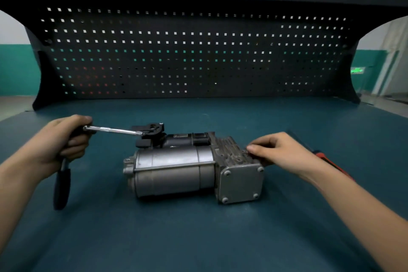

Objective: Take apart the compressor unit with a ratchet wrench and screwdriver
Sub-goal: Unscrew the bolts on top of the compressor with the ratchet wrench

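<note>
Teal workbench [198,238], left hand [64,139] fist-gripping ratchet wrench [114,130], right hand [282,152] fingers curled, holding compressor unit [172,172]

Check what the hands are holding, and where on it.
Left hand grips the ratchet at its head end, handle hanging below. Right hand: fingertips touch the compressor at its finned end; whether it grips cannot be told.

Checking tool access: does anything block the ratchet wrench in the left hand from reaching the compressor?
Nothing visible does. The left hand grips the ratchet wrench, and its tip already meets the black bracket at the far left end of the compressor.
</note>
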Demonstrator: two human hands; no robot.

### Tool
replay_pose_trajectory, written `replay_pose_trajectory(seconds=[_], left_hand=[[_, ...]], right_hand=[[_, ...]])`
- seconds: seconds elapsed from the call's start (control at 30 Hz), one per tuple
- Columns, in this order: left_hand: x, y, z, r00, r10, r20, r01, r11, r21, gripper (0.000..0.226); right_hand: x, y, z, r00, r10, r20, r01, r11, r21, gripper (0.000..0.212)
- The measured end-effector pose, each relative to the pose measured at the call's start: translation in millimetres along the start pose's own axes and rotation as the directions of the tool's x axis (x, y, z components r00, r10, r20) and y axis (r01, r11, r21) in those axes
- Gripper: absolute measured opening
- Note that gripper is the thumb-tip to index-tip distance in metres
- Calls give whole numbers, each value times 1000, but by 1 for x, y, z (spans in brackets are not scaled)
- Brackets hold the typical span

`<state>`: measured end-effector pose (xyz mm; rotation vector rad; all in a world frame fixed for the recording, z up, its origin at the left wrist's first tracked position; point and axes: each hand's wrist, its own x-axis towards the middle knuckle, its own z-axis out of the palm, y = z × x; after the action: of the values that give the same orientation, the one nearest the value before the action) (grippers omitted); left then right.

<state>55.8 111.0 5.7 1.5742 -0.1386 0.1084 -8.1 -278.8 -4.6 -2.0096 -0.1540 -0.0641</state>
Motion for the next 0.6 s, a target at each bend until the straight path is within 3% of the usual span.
replay_pose_trajectory(seconds=[0.13,0.23,0.33,0.4,0.5,0.53,0.6], left_hand=[[-6,4,-3,998,-19,-57,16,998,-63,60],[-9,5,-3,994,-35,-99,26,996,-85,50],[-10,4,-5,990,-36,-137,24,996,-91,36],[-10,4,-6,988,-33,-150,19,995,-96,35],[-10,4,-6,988,-25,-154,11,996,-90,34],[-9,3,-6,988,-21,-154,8,997,-80,34],[-9,3,-5,988,-14,-155,5,998,-55,34]], right_hand=[[6,3,-2,997,49,-57,-41,989,142,13],[16,2,-1,993,44,-113,-34,995,92,7],[34,-3,2,961,-33,-275,-43,963,-266,14],[45,-12,9,916,-179,-359,-65,816,-575,20],[60,-43,38,873,-401,-277,110,716,-690,23],[66,-55,51,889,-410,-205,168,708,-686,23],[79,-76,78,957,-287,-34,177,675,-716,34]])
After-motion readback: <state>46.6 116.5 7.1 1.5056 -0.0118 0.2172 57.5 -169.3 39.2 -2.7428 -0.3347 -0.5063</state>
